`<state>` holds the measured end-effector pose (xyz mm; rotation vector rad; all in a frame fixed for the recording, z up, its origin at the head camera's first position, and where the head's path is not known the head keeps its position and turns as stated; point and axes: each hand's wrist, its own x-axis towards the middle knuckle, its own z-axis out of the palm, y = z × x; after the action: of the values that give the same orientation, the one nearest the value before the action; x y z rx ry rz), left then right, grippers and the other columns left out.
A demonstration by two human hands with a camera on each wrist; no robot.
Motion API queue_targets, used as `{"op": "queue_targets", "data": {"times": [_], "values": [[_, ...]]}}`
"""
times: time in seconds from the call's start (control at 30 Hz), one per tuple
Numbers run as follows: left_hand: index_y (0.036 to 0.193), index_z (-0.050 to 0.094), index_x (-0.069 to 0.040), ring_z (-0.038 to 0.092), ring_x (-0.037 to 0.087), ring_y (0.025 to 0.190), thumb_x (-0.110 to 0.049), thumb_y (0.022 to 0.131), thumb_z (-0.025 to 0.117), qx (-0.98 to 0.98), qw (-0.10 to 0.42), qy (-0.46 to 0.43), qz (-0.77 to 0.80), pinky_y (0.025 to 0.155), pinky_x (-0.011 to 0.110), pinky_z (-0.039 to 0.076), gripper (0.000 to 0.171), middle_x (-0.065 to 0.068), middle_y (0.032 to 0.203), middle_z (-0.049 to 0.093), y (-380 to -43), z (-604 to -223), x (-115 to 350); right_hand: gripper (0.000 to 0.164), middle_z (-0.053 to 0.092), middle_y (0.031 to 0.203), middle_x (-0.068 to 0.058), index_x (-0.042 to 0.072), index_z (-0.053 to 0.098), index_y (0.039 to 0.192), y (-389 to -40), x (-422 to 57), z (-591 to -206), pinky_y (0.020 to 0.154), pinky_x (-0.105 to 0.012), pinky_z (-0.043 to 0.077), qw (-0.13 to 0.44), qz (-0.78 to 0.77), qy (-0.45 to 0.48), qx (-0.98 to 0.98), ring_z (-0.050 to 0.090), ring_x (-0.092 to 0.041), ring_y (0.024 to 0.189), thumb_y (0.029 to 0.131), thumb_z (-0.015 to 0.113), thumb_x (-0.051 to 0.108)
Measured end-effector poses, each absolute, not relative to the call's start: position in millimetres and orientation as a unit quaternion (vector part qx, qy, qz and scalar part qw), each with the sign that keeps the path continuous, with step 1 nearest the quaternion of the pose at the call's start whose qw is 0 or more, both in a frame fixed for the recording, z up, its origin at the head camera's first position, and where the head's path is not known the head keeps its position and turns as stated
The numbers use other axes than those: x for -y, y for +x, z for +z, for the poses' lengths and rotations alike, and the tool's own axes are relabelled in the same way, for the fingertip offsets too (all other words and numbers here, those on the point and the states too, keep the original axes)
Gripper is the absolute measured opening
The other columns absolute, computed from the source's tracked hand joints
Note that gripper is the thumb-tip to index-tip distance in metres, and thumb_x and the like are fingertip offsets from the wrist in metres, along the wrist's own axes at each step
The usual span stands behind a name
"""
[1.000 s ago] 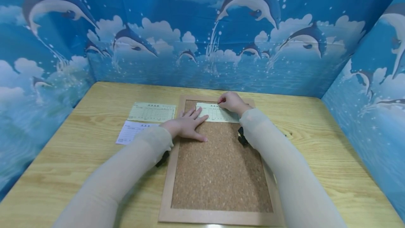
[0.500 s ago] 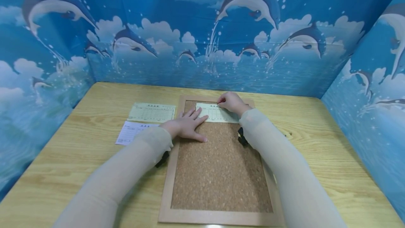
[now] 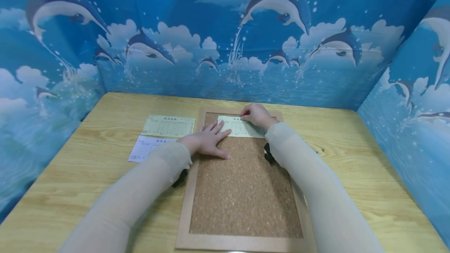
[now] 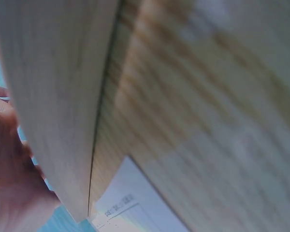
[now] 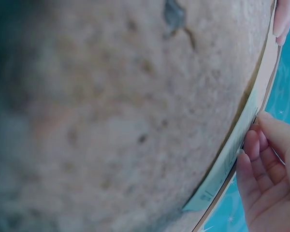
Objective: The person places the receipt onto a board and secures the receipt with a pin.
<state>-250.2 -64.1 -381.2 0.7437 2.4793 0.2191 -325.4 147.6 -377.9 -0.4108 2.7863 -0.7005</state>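
A pale green printed slip (image 3: 233,128) lies across the top of a wood-framed cork board (image 3: 246,190). My left hand (image 3: 211,140) rests with fingers spread on the board's left side, its fingertips on the slip's left end. Near the slip's top edge my right hand (image 3: 258,115) pinches a small red pin (image 3: 242,115), mostly hidden by the fingers. In the right wrist view, the thumb and fingertips of the right hand (image 5: 270,169) meet at the slip's edge (image 5: 227,154). The left wrist view shows the left hand (image 4: 14,164) beyond the board's frame.
On the table left of the board lie another green slip (image 3: 168,126) and a white slip (image 3: 145,148), partly covered by the left sleeve. Small dark bits (image 3: 317,152) sit on the table to the right. A blue dolphin-print curtain (image 3: 225,42) encloses the table.
Both hands and the slip keep their places. The right fingertips shift only very slightly at the slip's top edge, and a bit more red shows between them.
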Motion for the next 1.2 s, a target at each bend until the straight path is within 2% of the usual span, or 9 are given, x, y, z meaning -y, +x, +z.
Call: {"op": "queue_targets", "data": {"times": [1.2], "values": [[0.150, 0.003, -0.034, -0.019, 0.024, 0.138, -0.075, 0.077, 0.048, -0.920, 0.264, 0.277, 0.083, 0.108, 0.055, -0.002, 0.095, 0.002, 0.154, -0.017, -250.2, -383.4, 62.9, 0.011, 0.065, 0.096, -0.005, 0.010, 0.070, 0.096, -326.1, -148.1, -378.6, 0.078, -0.035, 0.048, 0.117, -0.234, -0.147, -0.954, 0.059, -0.018, 0.086, 0.090, 0.063, 0.016]]}}
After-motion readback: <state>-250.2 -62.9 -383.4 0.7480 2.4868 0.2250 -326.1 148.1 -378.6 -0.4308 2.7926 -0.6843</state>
